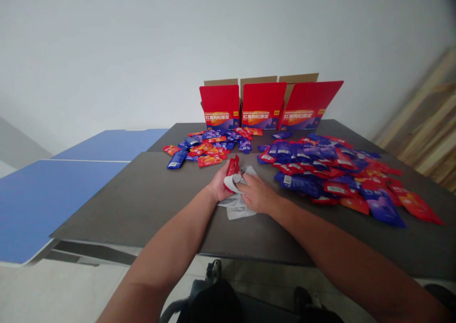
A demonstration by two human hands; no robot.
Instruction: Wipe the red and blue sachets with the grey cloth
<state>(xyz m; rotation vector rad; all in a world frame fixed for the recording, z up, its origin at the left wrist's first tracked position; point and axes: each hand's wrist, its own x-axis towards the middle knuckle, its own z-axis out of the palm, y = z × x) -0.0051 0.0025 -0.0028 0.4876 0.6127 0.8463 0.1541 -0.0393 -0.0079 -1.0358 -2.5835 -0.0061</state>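
Over the middle of the dark table, my left hand (216, 184) is closed around a red pouch (233, 166), whose top end sticks up past the fingers. My right hand (257, 193) pinches a light grey cloth (239, 207) and presses a fold of it against the pouch's lower part. The rest of the cloth hangs down below and between both hands, touching the tabletop. Some fingertips of each hand are hidden by the cloth and the pouch. To the right lies a large heap of blue and red pouches (302, 153); a smaller spread of pouches (210, 148) lies beyond my left hand.
Three red cardboard boxes with raised flaps, among them the middle box (261, 105), stand along the table's (149, 209) back edge by the wall. A blue table-tennis table (71, 185) adjoins on the left. Wooden boards (427, 118) lean at the right.
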